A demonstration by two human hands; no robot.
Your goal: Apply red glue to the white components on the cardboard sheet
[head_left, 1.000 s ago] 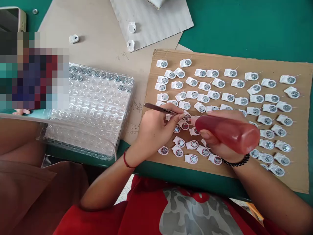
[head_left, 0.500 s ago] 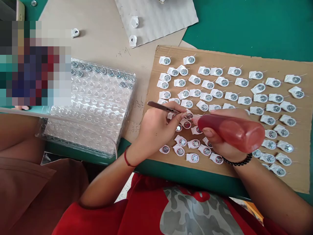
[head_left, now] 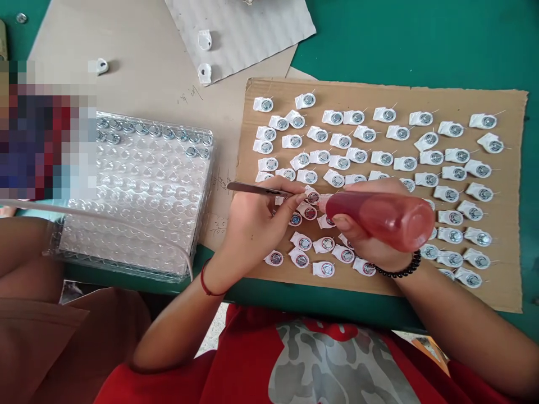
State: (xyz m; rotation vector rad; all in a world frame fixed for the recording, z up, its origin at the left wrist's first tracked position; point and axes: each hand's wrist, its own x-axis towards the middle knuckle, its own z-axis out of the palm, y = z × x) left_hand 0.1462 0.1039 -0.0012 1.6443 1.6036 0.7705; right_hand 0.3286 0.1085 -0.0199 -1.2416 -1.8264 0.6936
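Between its fingers, my left hand (head_left: 256,216) grips metal tweezers (head_left: 252,189), whose tips reach a small white part with a round metallic disc (head_left: 311,195). My right hand (head_left: 370,235) is wrapped around a squeeze bottle (head_left: 383,219) of red liquid, tilted nearly flat. The bottle's nozzle (head_left: 323,203) points left at that same part; whether it touches cannot be made out. Many similar white parts with discs and thin wires lie in rows on a cardboard sheet (head_left: 507,224) under both hands. Some nearest me show red around the disc.
To the left lies a clear plastic tray (head_left: 138,207) of round pockets, metal discs in its upper rows, a pale cable (head_left: 122,216) crossing it. Two white pieces rest on a grey sheet (head_left: 261,33). A blurred-out area and another person's leg (head_left: 29,252) are at the far left.
The whole view has shifted, so everything appears further left. Both hands keep their hold on the tweezers and the bottle, at the same part.
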